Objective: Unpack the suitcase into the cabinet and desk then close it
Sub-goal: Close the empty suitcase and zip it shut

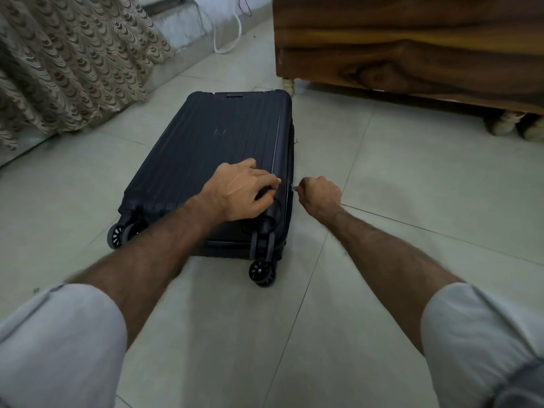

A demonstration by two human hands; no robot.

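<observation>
centrally, the left hand (pixel 244 189) lies palm down on the near right corner of the suitcase (pixel 212 160), fingers spread loosely and curled over the rounded edge of the lid, pressing on it rather than gripping anything. the right hand (pixel 319 192) is curled into a fist just beside the right side of the case, thumb and fingers pinched on a small metal zipper pull (pixel 293 187) at the zip line that runs along that side. both forearms are bare, with pale rolled sleeves (pixel 59 334) at the lower corners of the view.

the suitcase is a dark, ribbed hard-shell case lying flat on the floor (pixel 382 178), lid uppermost and down against the lower half; whether the zip is fully fastened cannot be told. its wheels point toward the person: one pair (pixel 262 270) at the near right corner, another (pixel 117 234) at the near left. a recessed handle slot (pixel 234 96) shows at the far end.

the floor is pale large tile with thin dark joints. a patterned curtain (pixel 64 63) hangs at the upper left, reaching the floor. a wooden cabinet (pixel 412 45) with strong grain stands at the upper right on short light-coloured feet (pixel 288 85), near the far right corner of the case but apart from it. a white cord (pixel 226 39) loops on the floor between the curtain and the cabinet.
</observation>
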